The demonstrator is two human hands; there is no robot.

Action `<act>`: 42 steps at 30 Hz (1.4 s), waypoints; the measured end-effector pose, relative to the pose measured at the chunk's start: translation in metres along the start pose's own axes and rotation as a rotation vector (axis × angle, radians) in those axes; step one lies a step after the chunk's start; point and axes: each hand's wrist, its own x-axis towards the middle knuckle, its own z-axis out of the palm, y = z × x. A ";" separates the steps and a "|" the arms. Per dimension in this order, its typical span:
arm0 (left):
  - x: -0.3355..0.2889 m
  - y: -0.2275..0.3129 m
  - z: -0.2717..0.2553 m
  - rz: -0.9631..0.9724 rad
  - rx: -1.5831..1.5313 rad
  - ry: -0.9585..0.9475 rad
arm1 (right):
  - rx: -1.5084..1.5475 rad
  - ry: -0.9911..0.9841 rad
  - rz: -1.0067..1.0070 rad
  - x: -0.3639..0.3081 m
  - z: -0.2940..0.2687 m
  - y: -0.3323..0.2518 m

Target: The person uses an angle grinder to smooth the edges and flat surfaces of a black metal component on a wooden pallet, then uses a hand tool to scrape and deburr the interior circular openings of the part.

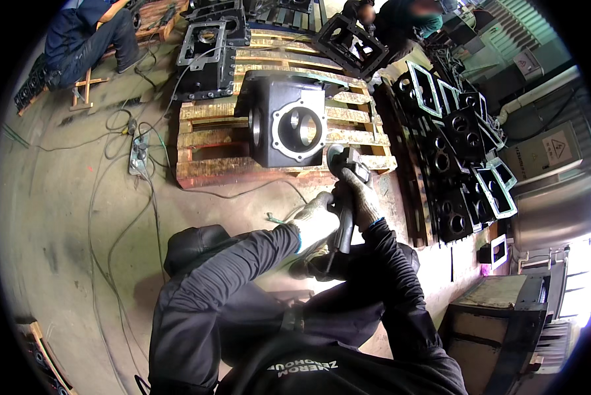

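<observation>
I sit in dark clothing with white knitted gloves on both hands. An angle grinder (345, 227) is held between my knees and the pallet, its disc end pointing away from me. My right hand (361, 195) is wrapped round its body near the head. My left hand (317, 217) is closed against the grinder's left side, its fingertips partly hidden. Just beyond the disc stands a dark cast metal housing (272, 148) with a bright, round, bolt-holed flange facing me. The disc is close to its lower right edge; whether they touch I cannot tell.
The housing rests on a wooden pallet (210, 172), with another casting (203, 79) at the far left. Several black castings (459, 131) line the right. Cables and a power strip (139, 157) lie on the left floor. Co-workers sit far left (94, 49) and far right (401, 26).
</observation>
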 end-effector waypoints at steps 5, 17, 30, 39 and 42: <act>-0.008 0.024 -0.008 -0.069 0.073 -0.052 | -0.246 0.209 -0.240 -0.002 0.012 0.016; 0.061 -0.046 -0.011 0.334 0.551 -0.147 | -0.366 0.200 -0.299 0.014 0.032 0.032; 0.071 0.007 0.011 0.470 -0.338 -0.261 | -0.210 0.275 -0.353 0.005 -0.019 -0.061; 0.032 0.027 -0.009 0.471 -0.512 -0.130 | 0.131 0.188 -0.359 -0.023 -0.062 -0.066; 0.026 0.030 -0.039 0.650 -0.420 0.021 | 0.257 0.245 -0.370 -0.023 -0.061 -0.065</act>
